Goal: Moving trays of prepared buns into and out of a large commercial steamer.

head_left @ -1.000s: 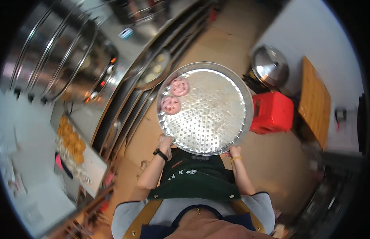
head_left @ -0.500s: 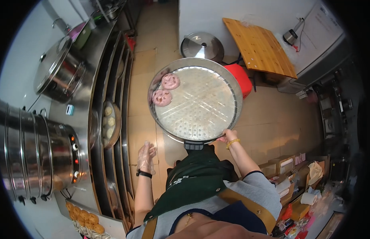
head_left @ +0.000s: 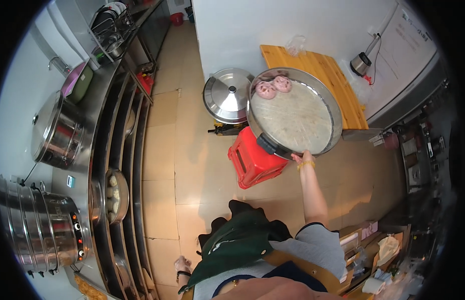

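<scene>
A wide round metal steamer tray (head_left: pixel 292 117) is tilted toward me above a red plastic stool (head_left: pixel 252 160); I cannot tell whether they touch. Two pink, dark-spotted buns, one (head_left: pixel 266 90) beside the other (head_left: pixel 282 83), lie at its far left side. My right hand (head_left: pixel 304 157), with a yellow bracelet, grips its near rim, to the right of the black side handle (head_left: pixel 266 143). Down by my apron, my left hand (head_left: pixel 182 265) hangs in a clear plastic glove, holding nothing, its fingers loosely apart.
A lidded metal pot (head_left: pixel 228 95) stands left of the tray. Behind the tray is a wooden table (head_left: pixel 342 100) against the wall. Steel shelving (head_left: pixel 135 165) on the left bears a pan of pale buns (head_left: pixel 121 195), with steamers above. Open boxes (head_left: pixel 362 250) are at lower right.
The tray has moved away from me and rightward in my right hand, bringing the stool into view. My left hand has dropped back beside my apron. My view has shifted too.
</scene>
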Available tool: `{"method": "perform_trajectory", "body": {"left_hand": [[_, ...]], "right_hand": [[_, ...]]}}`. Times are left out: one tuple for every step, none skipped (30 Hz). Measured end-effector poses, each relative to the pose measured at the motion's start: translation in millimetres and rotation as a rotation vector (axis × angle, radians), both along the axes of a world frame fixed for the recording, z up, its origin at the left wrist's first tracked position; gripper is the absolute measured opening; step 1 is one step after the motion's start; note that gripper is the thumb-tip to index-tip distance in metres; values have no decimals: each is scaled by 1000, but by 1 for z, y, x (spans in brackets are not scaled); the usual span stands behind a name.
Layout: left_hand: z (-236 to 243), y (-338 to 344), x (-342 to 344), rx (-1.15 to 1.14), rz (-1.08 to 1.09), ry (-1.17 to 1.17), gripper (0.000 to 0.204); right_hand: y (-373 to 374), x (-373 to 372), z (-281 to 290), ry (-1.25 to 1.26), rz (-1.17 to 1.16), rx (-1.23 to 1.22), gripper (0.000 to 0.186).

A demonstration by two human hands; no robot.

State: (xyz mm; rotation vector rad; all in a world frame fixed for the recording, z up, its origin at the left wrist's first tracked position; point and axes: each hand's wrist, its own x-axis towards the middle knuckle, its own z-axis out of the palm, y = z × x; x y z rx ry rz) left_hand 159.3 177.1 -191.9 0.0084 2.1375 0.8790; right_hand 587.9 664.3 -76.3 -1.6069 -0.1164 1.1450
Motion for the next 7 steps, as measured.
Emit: {"method": "perform_trajectory", "body": {"left_hand": [[34, 30, 22, -125, 51, -78, 16], [56, 47, 42, -249, 119, -152, 17], [55, 46, 54, -254, 138, -153, 17], [49, 44, 64, -152, 63, -120, 18], [46, 44, 71, -51, -16, -85, 19], [44, 43, 77, -3, -20, -125, 23], [39, 47, 82, 56, -5, -124, 25]], "right_hand": [[23, 19, -5, -6, -45, -18, 29], [47, 31, -10, -14, -70, -18, 29], [70, 41, -14, -14, -52, -24, 29], [93, 52, -17, 16, -83, -33, 29], [111, 62, -22, 45, -119, -44, 29], [125, 74, -27, 96, -75, 8, 31], [145, 101, -45, 158, -54, -37, 38]]}}
